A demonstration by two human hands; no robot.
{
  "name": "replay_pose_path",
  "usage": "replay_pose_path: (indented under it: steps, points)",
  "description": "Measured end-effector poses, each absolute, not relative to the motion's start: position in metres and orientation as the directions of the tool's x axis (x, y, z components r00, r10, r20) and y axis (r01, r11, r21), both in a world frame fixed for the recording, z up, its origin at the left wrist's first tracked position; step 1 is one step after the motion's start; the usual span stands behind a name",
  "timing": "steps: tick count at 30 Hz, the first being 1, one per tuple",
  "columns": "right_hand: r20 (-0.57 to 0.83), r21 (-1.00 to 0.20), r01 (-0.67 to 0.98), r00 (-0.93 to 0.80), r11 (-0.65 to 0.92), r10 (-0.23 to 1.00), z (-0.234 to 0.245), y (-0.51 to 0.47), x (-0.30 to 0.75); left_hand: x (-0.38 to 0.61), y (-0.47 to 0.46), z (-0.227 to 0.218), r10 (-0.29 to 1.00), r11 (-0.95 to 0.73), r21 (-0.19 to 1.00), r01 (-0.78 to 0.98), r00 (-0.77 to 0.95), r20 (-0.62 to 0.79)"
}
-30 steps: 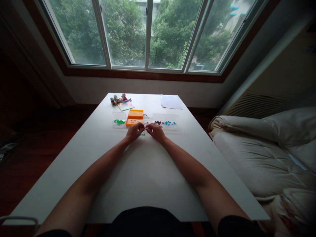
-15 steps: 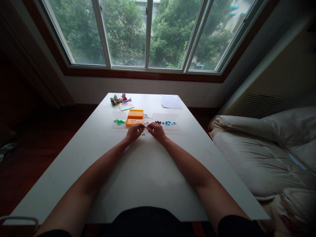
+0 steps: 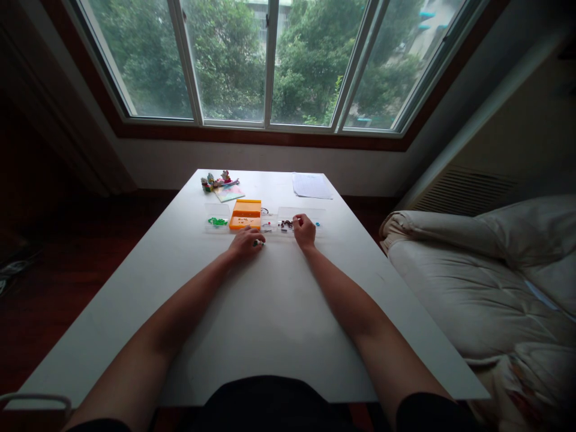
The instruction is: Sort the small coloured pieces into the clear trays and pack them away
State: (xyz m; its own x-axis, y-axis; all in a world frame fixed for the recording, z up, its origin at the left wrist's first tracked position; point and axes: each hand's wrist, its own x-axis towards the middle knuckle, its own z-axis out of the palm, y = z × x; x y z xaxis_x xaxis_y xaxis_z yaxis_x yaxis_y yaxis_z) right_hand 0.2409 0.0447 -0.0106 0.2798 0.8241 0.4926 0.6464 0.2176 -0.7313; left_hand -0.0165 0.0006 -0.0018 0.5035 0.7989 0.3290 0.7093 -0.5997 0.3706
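Note:
My left hand (image 3: 244,241) rests low on the white table (image 3: 270,312), its fingers curled around a small green-and-dark piece (image 3: 257,243) at the fingertips. My right hand (image 3: 305,231) is over a clear tray (image 3: 320,212), fingertips pinched together beside some dark brown bits (image 3: 285,224). Whatever lies between the right fingertips is hidden or too small to name. A few blue bits (image 3: 317,224) show to the right of that hand; it covers the others.
An orange open case (image 3: 247,208) with small bits stands beyond my left hand. Left of it, a clear box (image 3: 216,210) holds green pieces (image 3: 218,221). Colourful figures (image 3: 220,181), a pastel card (image 3: 230,192) and paper sheets (image 3: 312,185) lie at the far edge.
My hands were together at the middle and have come apart. The right one moved right to the clear tray; the left came down slightly onto the small green pieces.

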Motion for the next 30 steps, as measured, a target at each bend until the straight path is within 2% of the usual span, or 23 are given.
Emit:
replay_pose_path:
  steps: [10,15,19,23,27,30]
  points:
    - [0.552,-0.628,0.675,0.037,0.386,0.833,-0.009,0.031,0.220,-0.009,-0.005,0.004,0.784,-0.615,0.288,0.734,0.535,0.314]
    - [0.548,-0.552,0.684,-0.133,0.476,0.826,-0.009,0.024,0.214,-0.009,-0.005,0.003,0.775,-0.619,0.292,0.729,0.507,0.378]
    - [0.523,-0.464,0.640,-0.360,0.613,0.772,-0.012,0.020,0.205,-0.019,0.003,0.002,0.818,-0.525,0.374,0.765,0.331,0.471]
    - [0.462,-0.354,0.600,-0.555,0.718,0.692,-0.016,0.018,0.198,-0.041,0.015,0.003,0.852,-0.318,0.467,0.825,0.032,0.523]
    - [0.418,-0.299,0.580,-0.634,0.758,0.650,-0.018,0.018,0.196,-0.071,0.027,0.002,0.831,-0.096,0.571,0.815,-0.250,0.497]
    - [0.430,-0.305,0.573,-0.630,0.761,0.647,-0.020,0.019,0.196,-0.089,0.033,0.000,0.823,0.008,0.618,0.786,-0.356,0.443]
